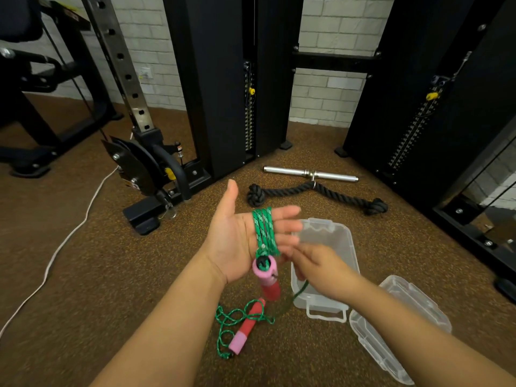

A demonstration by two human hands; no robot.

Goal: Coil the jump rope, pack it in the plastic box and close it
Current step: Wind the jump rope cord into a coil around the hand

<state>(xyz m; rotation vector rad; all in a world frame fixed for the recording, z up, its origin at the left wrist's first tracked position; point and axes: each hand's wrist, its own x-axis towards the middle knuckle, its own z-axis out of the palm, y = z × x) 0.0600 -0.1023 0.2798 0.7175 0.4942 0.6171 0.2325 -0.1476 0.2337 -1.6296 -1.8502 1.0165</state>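
My left hand [237, 236] is held palm up with straight fingers, and several turns of the green jump rope [264, 230] are wound around them. One pink and red handle [266, 277] hangs from the coil below the palm. My right hand [321, 270], blurred, pinches the loose green strand that runs down to the floor. The second pink and red handle [247, 326] lies on the floor with slack rope looped around it. The clear plastic box [339, 238] stands open on the floor behind my right hand, with its clear lid [399, 322] lying apart to the right.
A black tricep rope [315, 192] and a chrome bar handle [310, 173] lie on the brown floor beyond the box. Black cable machine towers [223, 79] stand behind. A pulley base [145, 169] and a white cord [69, 233] are at the left.
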